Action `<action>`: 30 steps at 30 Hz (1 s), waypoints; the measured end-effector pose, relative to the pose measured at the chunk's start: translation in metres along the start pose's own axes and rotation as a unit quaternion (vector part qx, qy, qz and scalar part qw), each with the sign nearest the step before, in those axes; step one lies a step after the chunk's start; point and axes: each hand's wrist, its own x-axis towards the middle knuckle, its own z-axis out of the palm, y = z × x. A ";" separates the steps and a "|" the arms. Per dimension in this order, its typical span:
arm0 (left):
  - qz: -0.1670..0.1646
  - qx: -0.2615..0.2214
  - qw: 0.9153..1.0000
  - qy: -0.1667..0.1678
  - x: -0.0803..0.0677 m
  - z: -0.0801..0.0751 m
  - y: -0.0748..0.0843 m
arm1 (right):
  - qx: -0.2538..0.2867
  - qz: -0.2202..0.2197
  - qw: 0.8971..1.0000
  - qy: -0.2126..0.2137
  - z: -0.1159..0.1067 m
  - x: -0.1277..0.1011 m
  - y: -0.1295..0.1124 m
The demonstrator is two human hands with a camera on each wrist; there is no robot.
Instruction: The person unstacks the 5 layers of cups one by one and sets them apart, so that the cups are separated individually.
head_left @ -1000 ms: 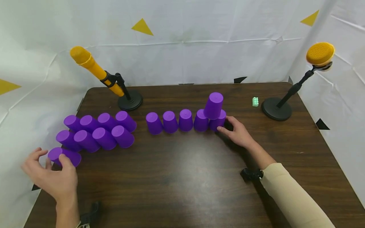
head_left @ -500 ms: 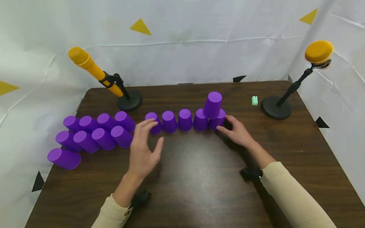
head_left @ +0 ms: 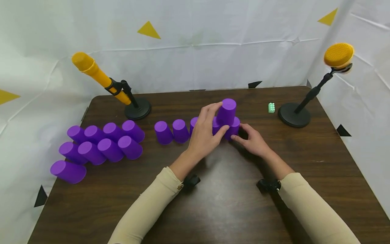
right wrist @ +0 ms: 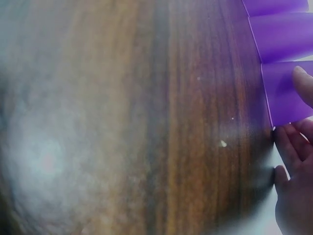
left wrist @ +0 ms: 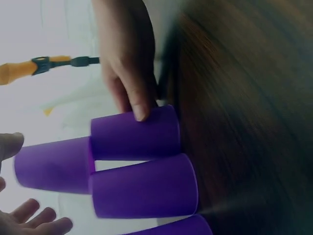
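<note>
I read a row of purple cups (head_left: pixel 180 130) standing upside down side by side across the middle of the tabletop (head_left: pixel 213 203), with one top cup (head_left: pixel 226 112) set on the two cups at the row's right end, bridging their bases; that seating gives it two supports, which I judge is why it stands level. The left hand (head_left: pixel 204 134) reaches in from the near side and curls around the top cup, fingers over its far left flank and thumb at its lower near edge, so I report it as gripping that cup; the cup sits at the hand's fingertips, just right of the palm. The right hand (head_left: pixel 253 140) rests on the tabletop just beside the end cup (head_left: pixel 234 129), thumb and fingertips touching its lower wall, which I judge braces the base against sliding; the fingers lie fairly straight, so I report contact without a closed grasp. The left wrist view shows one finger (left wrist: pixel 136 93) of the right hand lying on that end cup's side. To the left, well apart from both hands, a cluster of spare cups (head_left: pixel 105 140) stands in two tilted rows, with one cup (head_left: pixel 68 171) lying on its side nearest the tabletop's edge. Two stands with yellow heads flank the tabletop's far corners, and a small green block (head_left: pixel 271 107) lies near the right stand (head_left: pixel 294 114)
</note>
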 end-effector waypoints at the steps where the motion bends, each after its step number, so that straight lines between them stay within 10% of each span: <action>1: 0.000 0.005 1.000 0.002 0.003 0.004 -0.001 | -0.001 -0.001 1.000 0.000 0.000 0.000 0.000; 18: 0.005 0.010 0.999 0.036 0.014 0.028 -0.011 | 0.001 -0.022 1.000 0.012 0.002 0.002 0.003; 30: -0.005 -0.011 0.995 0.102 -0.052 -0.048 -0.001 | -0.014 -0.008 1.000 0.006 0.002 0.002 0.004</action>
